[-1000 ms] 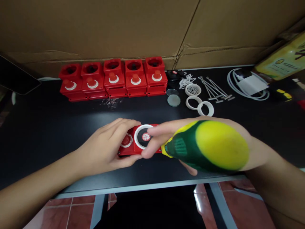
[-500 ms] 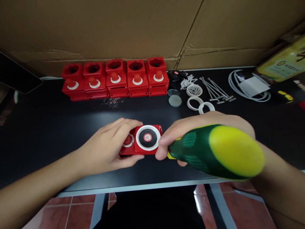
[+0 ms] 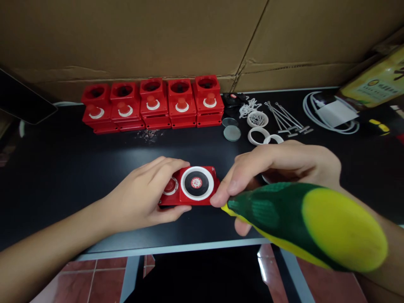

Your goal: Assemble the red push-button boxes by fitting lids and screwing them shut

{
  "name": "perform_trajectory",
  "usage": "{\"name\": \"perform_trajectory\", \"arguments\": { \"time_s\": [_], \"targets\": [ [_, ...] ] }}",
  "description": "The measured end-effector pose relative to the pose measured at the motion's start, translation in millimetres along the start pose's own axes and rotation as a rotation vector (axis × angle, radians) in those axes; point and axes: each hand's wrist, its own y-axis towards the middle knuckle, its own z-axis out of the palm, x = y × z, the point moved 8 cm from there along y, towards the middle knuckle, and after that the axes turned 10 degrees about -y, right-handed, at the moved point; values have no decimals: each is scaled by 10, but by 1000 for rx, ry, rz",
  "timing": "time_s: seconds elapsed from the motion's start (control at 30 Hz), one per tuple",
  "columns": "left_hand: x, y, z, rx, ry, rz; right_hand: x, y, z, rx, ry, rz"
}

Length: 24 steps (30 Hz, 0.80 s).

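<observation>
My left hand (image 3: 158, 191) is wrapped round the left part of a red plastic housing (image 3: 186, 201) that lies near the front of the dark table. On the housing's face sit a white ring with a black disc (image 3: 196, 183) inside it and, partly under my fingers, a smaller red button with a white collar (image 3: 171, 185). A screwdriver (image 3: 290, 219) with a green and yellow handle is in my right hand (image 3: 268, 164). Its handle points toward me and tilts to the right. My right fingertips pinch near its neck at the housing's lower right corner; the tip is hidden.
A row of several red housings (image 3: 154, 110) stands along the cardboard at the back, with small debris (image 3: 149, 135) in front. To their right lie glass discs (image 3: 232, 133), white rings (image 3: 259, 136), metal T-shaped rods (image 3: 284, 120) and a coiled white cable (image 3: 328, 113).
The screwdriver's handle has swung right and down toward me, and my right hand has shifted slightly right with it. My left hand and the red housing have barely moved.
</observation>
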Motion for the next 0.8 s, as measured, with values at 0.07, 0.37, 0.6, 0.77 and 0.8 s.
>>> {"name": "perform_trajectory", "arguments": {
  "time_s": [0.07, 0.37, 0.6, 0.77, 0.8],
  "targets": [
    [-19, 10, -8, 2, 3, 6, 10, -4, -1, -2, -25, -8],
    [-61, 26, -19, -21, 24, 63, 48, -2, 38, 2, -114, -99],
    [-66, 37, -36, 8, 53, 35, 60, -18, 9, -26, -330, -235],
    [-76, 33, -53, 13, 99, 46, -16, 72, 68, 204, -350, -375],
    [-70, 29, -50, 15, 94, 44, -28, 79, 83, 249, -326, -377]
  ]
}}
